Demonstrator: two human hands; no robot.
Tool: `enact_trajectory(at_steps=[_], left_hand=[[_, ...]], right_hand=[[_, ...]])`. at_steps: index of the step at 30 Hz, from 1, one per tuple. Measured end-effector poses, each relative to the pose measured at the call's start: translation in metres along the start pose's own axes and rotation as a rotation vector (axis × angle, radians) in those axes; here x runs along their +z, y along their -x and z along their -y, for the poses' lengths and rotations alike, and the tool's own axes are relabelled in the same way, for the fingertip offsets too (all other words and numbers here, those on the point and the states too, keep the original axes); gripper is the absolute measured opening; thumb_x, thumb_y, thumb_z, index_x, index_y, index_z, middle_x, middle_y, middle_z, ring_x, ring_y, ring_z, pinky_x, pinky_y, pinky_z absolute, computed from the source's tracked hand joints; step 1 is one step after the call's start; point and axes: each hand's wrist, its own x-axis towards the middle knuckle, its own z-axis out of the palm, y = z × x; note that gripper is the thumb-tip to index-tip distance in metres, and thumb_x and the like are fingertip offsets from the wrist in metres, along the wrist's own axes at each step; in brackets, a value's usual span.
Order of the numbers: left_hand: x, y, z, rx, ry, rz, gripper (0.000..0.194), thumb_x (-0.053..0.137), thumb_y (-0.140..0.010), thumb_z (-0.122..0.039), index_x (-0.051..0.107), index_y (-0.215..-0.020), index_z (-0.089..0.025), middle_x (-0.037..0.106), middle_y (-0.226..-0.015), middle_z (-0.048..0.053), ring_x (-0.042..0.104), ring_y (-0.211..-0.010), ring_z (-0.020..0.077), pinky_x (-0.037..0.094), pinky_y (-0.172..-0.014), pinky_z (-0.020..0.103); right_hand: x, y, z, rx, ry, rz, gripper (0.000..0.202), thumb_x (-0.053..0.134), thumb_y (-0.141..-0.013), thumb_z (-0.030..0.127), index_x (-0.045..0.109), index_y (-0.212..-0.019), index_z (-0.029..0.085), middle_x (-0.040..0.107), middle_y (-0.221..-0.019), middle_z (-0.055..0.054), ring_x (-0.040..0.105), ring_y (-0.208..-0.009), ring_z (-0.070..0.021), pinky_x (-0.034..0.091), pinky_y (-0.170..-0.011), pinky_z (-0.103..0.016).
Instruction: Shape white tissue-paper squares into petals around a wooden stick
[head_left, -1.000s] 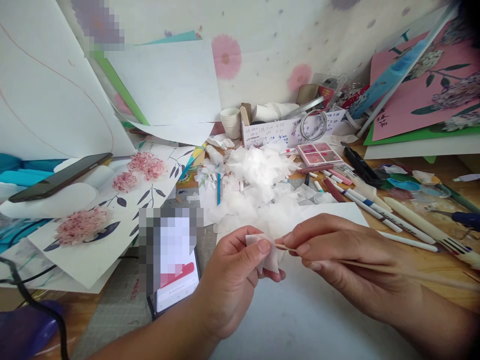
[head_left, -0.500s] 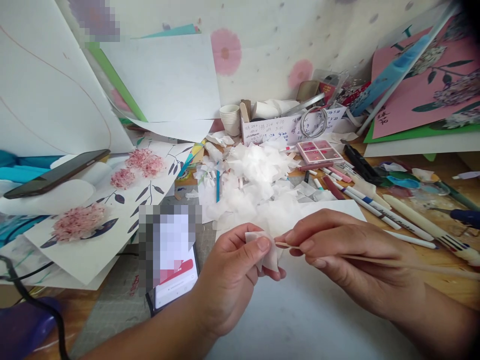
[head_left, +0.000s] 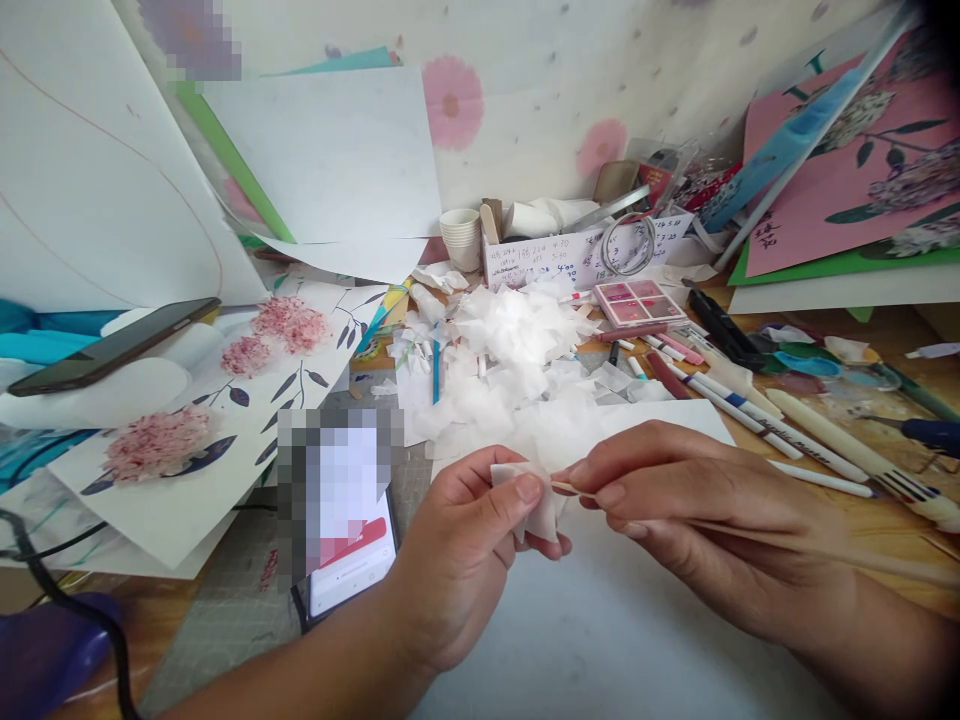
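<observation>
My left hand (head_left: pixel 472 550) pinches a small folded piece of white tissue paper (head_left: pixel 541 515) between thumb and fingers. From the right, my right hand (head_left: pixel 697 510) grips a thin wooden stick (head_left: pixel 795 545), its long end trailing back past the wrist. The stick's front end reaches the tissue beside my left thumb; whether it is tucked into the folds I cannot tell. A loose heap of white tissue pieces (head_left: pixel 510 330) lies just beyond my hands, and a sheet of white paper (head_left: pixel 600 620) is under them.
At left a lit phone (head_left: pixel 352 565) stands near my left forearm, by a sheet with pink paper flowers (head_left: pixel 157 440). Several markers (head_left: pixel 780 430) and a pink palette (head_left: pixel 640 303) lie to the right. Paper cups (head_left: pixel 460 240) and a written-on box (head_left: pixel 555 262) stand behind.
The stick's rear end has dipped slightly as my right hand shifted a little. My left hand and the tissue stay almost where they were.
</observation>
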Motion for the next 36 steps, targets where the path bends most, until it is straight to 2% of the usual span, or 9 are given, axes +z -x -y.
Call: enact_trajectory(at_steps=[9,17,29,36], left_hand=[[-0.0008,-0.0010,0.0011,0.015,-0.017,0.001,0.018,0.063,-0.087,-0.023,0.060,-0.070,-0.015,0.059,-0.060,-0.001,0.055,-0.060,0.0119,0.046,-0.067,0.028],[-0.0020,-0.0015,0.0009,0.008,-0.040,0.018,0.016,0.065,-0.085,-0.023,0.061,-0.071,-0.015,0.059,-0.059,-0.001,0.055,-0.060,0.0123,0.048,-0.067,0.028],[0.0005,-0.0011,0.0007,0.052,-0.083,-0.004,0.017,0.070,-0.081,-0.026,0.061,-0.071,-0.015,0.061,-0.059,0.000,0.057,-0.061,0.0131,0.048,-0.066,0.027],[-0.0025,-0.0016,0.0061,0.084,-0.133,0.044,0.019,0.073,-0.080,-0.031,0.065,-0.076,-0.015,0.066,-0.062,0.001,0.058,-0.061,0.0118,0.046,-0.063,0.024]], right_hand=[[0.0000,0.0010,-0.0013,-0.002,0.002,0.027,0.018,0.059,-0.087,0.003,0.066,-0.100,0.013,0.068,-0.102,-0.008,0.066,-0.096,-0.0137,0.058,-0.080,-0.021],[0.0016,0.0004,-0.0007,0.008,-0.014,-0.004,0.016,0.058,-0.088,0.005,0.066,-0.099,0.014,0.069,-0.098,-0.008,0.067,-0.091,-0.0128,0.059,-0.076,-0.020],[0.0030,-0.0007,0.0006,0.000,0.025,-0.048,0.012,0.058,-0.091,0.013,0.067,-0.097,0.017,0.071,-0.093,-0.006,0.069,-0.086,-0.0137,0.059,-0.072,-0.022],[0.0025,-0.0045,0.0067,0.020,0.081,-0.026,0.010,0.056,-0.094,0.020,0.066,-0.095,0.019,0.072,-0.094,-0.005,0.070,-0.088,-0.0122,0.059,-0.075,-0.018]])
